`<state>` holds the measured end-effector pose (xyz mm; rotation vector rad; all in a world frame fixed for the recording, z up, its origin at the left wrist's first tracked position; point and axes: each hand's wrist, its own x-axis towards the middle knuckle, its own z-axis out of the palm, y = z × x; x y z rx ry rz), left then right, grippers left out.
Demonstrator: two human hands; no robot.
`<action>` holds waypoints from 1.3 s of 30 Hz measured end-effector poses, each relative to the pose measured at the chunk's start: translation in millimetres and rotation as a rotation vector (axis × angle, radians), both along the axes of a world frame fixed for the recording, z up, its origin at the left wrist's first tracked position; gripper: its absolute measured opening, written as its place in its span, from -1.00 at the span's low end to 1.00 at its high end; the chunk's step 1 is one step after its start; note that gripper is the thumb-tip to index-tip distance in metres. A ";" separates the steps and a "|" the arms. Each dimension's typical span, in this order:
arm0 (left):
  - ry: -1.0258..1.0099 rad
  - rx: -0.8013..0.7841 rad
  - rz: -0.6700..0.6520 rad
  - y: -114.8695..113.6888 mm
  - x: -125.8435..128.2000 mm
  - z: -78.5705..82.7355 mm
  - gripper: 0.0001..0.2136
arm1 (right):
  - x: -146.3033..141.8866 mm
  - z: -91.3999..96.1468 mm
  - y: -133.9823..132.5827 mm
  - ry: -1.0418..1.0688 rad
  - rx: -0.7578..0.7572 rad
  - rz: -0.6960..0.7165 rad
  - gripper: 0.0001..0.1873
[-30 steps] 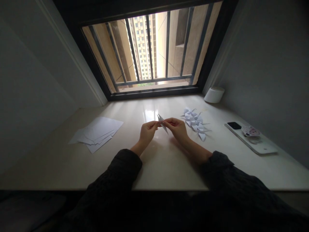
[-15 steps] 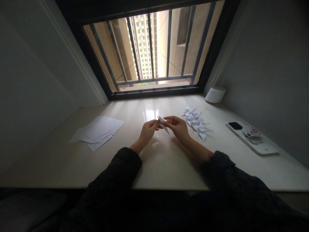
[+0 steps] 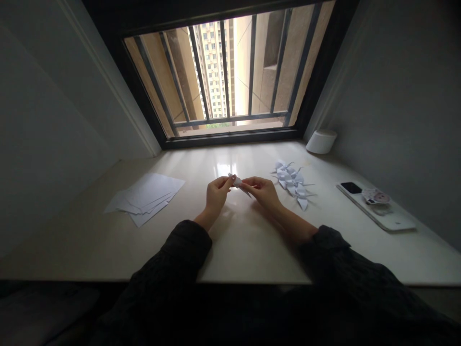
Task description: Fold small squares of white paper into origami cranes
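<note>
Paper [image 3: 237,181] has shifted: upper tip further left than half a second ago, left hand [image 3: 216,196] slightly left with it. Left hand pinches one end, right hand [image 3: 265,193] pinches the other, fingers narrow on both. Paper is between the hands, above the counter [image 3: 245,250], middle. Cranes [image 3: 291,183] clustered just beside right hand. Sheets [image 3: 151,194] lie loosely stacked at left, phone [image 3: 392,218] far right.

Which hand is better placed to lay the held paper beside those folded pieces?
Probably the right hand: its fingers pinch the held paper, and it is close to the folded pieces. The left hand, also pinching it, is farther away, towards the loose sheets.
</note>
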<state>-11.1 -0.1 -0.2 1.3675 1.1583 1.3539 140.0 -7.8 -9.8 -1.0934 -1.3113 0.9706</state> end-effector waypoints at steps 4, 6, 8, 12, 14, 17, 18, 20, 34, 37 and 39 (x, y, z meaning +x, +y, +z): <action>0.014 0.014 0.018 -1.2 1.9 0.0 -0.67 | 0.6 1.1 -2.2 -0.007 -0.063 0.067 -0.57; 0.015 0.017 0.005 -2.1 2.8 0.2 -0.68 | 1.5 0.5 -1.9 0.000 -0.064 0.084 -0.57; 0.011 0.016 -0.010 -2.5 3.2 0.3 -0.68 | 2.3 -0.3 -1.1 -0.007 -0.050 0.094 -0.58; -0.003 -0.008 0.008 -1.3 2.1 -0.9 -0.67 | 4.5 -0.2 -0.5 -0.118 0.074 -0.007 -0.61; 0.001 -0.038 0.038 -0.8 1.4 -2.4 -0.65 | 6.9 1.2 -1.0 -0.257 0.225 -0.150 -0.67; 0.011 -0.076 0.014 -2.3 2.3 -4.3 -0.64 | 11.9 3.1 -1.1 -0.552 0.474 -0.304 -0.78; 0.009 -0.076 -0.012 -3.3 3.3 -4.5 -0.64 | 13.4 3.1 -0.8 -0.640 0.534 -0.310 -0.81; 0.003 -0.057 -0.057 -5.7 5.6 -4.5 -0.65 | 15.3 2.3 -0.1 -0.776 0.624 -0.307 -0.84; -0.139 -0.020 0.023 4.3 2.2 -5.1 -0.72 | 6.8 8.8 -5.6 -0.454 0.554 -0.101 -0.75; -0.078 0.019 0.023 3.5 2.0 -6.1 -0.71 | 4.7 8.3 -4.6 -0.305 0.424 -0.184 -0.77; -0.043 0.057 0.002 1.7 1.8 -6.7 -0.72 | 3.4 7.1 -3.4 -0.250 0.353 -0.184 -0.75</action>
